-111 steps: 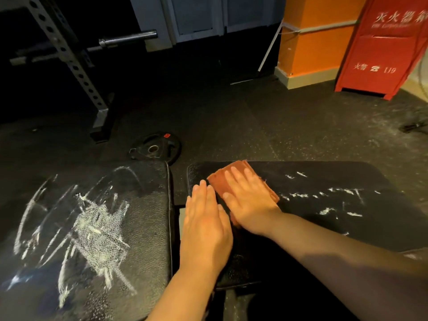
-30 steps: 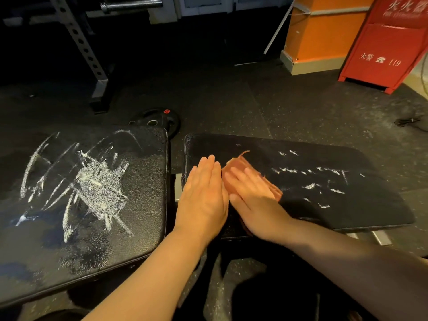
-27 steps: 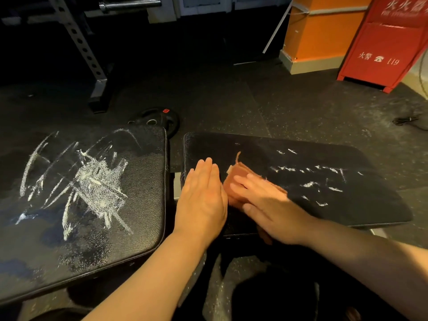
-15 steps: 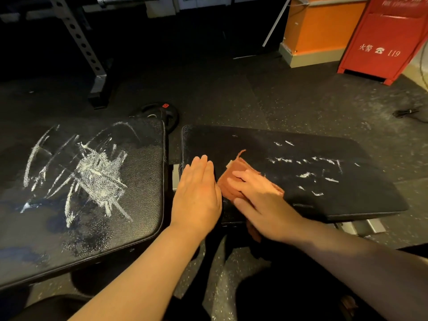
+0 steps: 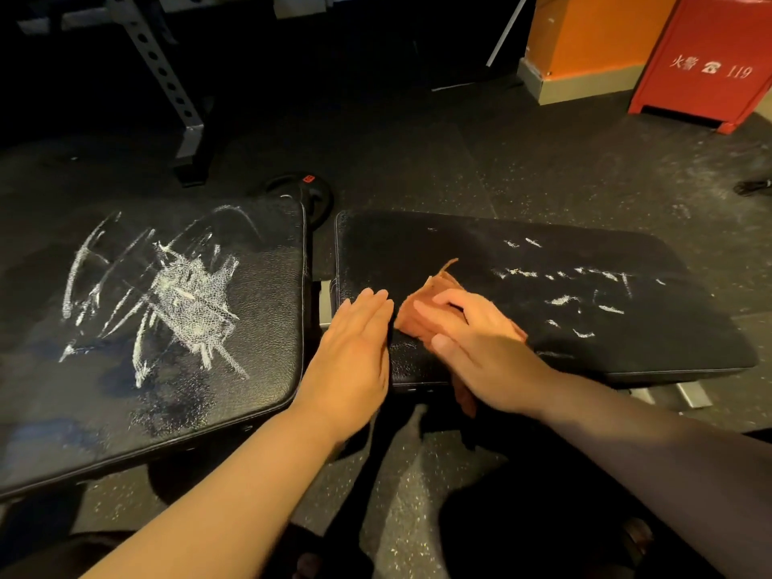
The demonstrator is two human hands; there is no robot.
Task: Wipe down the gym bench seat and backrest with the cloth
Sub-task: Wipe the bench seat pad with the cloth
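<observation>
Two black bench pads lie side by side. The left pad (image 5: 267, 369) carries a big patch of white chalk scribbles. On the right pad (image 5: 417, 240), smaller chalk streaks (image 5: 564, 300) run across the middle and right. A reddish-brown cloth (image 5: 432, 286) is bunched on the right pad near its left end. My right hand (image 5: 480, 340) lies on the cloth with fingers bent into it and the thumb against its near side. A corner of the cloth sticks up beyond the fingers. My left hand (image 5: 355, 348) rests flat on the right pad's left edge, just left of the cloth.
A black weight plate (image 5: 309, 190) lies on the rubber floor behind the gap between the pads. A perforated rack upright (image 5: 167, 77) stands at back left. An orange pillar (image 5: 585, 35) and a red fire cabinet (image 5: 710, 56) stand at back right. A dark cable end (image 5: 752, 185) lies at far right.
My right hand has drawn the cloth back toward the pad's near edge and its flat fingers have bent, bunching the cloth. The left hand has stayed flat in place.
</observation>
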